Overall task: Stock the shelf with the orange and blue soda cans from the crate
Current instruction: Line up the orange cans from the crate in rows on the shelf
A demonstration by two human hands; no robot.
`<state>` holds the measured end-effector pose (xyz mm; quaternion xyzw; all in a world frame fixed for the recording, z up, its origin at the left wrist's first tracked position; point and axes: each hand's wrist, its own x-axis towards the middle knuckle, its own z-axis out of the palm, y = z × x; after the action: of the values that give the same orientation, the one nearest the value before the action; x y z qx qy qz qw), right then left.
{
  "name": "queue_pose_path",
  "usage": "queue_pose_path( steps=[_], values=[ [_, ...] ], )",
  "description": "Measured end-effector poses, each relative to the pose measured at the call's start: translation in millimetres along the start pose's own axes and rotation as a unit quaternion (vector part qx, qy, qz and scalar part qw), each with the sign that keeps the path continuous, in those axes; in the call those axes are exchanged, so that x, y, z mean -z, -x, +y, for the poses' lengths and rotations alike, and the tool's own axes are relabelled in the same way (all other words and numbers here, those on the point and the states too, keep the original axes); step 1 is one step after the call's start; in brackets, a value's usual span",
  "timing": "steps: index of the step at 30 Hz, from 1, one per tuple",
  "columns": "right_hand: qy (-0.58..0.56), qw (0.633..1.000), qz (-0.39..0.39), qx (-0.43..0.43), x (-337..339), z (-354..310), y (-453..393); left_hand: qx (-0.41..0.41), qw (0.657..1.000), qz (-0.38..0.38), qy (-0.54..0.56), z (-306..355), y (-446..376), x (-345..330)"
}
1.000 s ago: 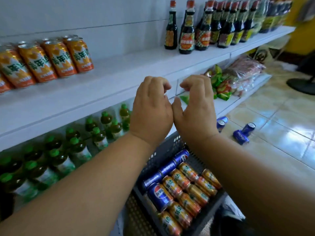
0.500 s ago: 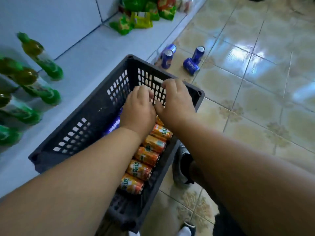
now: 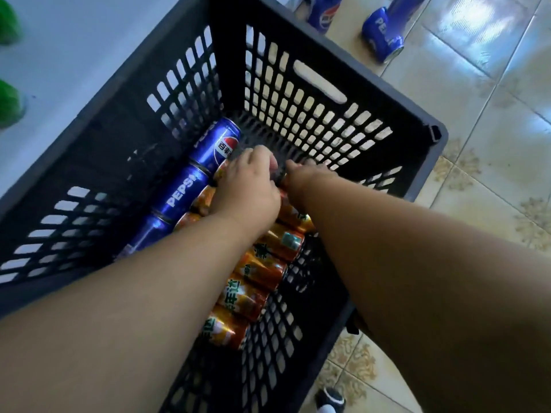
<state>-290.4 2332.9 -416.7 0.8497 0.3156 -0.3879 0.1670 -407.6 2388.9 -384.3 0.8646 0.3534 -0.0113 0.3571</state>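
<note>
Both hands, left hand [image 3: 247,186] and right hand [image 3: 301,177], are curling onto orange cans [image 3: 262,269] inside the crate [image 3: 387,93], though actual grip cannot be told; lifting 1 per hand, level, seems wisest.

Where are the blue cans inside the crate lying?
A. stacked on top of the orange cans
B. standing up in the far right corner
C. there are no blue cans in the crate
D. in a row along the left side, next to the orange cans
D: the blue cans lie end to end along the left inside wall of the crate, with the orange cans in rows just to their right.
</note>
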Motion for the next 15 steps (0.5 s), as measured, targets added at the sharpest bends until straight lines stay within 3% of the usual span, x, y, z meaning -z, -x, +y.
queue_pose_path(
  steps=[3,8,15],
  values=[
    [0.065,0.998,-0.024,0.005,-10.1,-2.0,-23.5,0.029,0.999,-0.023,-0.004,-10.6,-4.6,-9.5],
    [0.062,0.998,-0.02,0.007,-12.7,3.7,-41.7,0.047,0.999,-0.022,0.0,-23.9,-5.3,-11.0],
    [-0.001,0.989,0.122,0.088,12.3,-14.8,-13.8,0.088,0.995,-0.003,0.038,-18.8,4.4,10.4]
  ],
)
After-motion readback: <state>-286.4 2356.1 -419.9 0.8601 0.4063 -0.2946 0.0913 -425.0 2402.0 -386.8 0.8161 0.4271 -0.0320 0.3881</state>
